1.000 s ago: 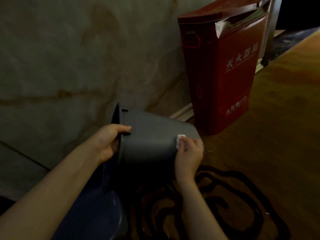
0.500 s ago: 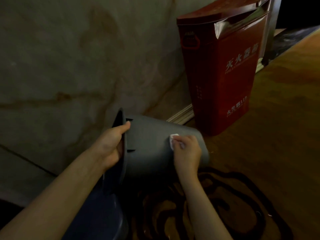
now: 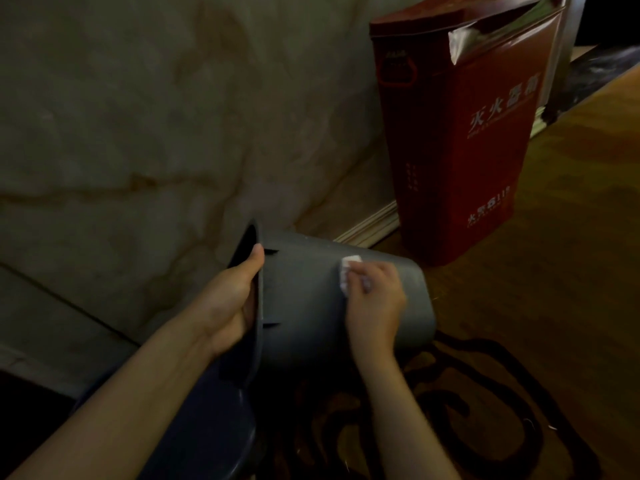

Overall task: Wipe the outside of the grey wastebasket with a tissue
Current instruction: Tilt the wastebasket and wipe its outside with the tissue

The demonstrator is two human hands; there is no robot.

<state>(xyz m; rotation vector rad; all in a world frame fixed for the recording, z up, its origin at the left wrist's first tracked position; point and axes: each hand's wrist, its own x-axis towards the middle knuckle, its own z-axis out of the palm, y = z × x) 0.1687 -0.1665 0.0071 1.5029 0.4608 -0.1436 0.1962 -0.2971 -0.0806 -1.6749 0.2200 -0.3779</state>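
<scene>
The grey plastic wastebasket (image 3: pixel 311 299) lies tipped on its side above the patterned carpet floor (image 3: pixel 467 393), long axis running left to right, open mouth facing left toward the marble wall (image 3: pixel 138 116). The left hand (image 3: pixel 230 303) clasps its rim, thumb on top. The right hand (image 3: pixel 375 299), fingers curled, presses a small white tissue (image 3: pixel 348 271) against its upper side.

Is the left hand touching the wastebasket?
Touching. The head view shows the left hand gripping the wastebasket rim, thumb over the outside edge, fingers inside the opening.
</scene>
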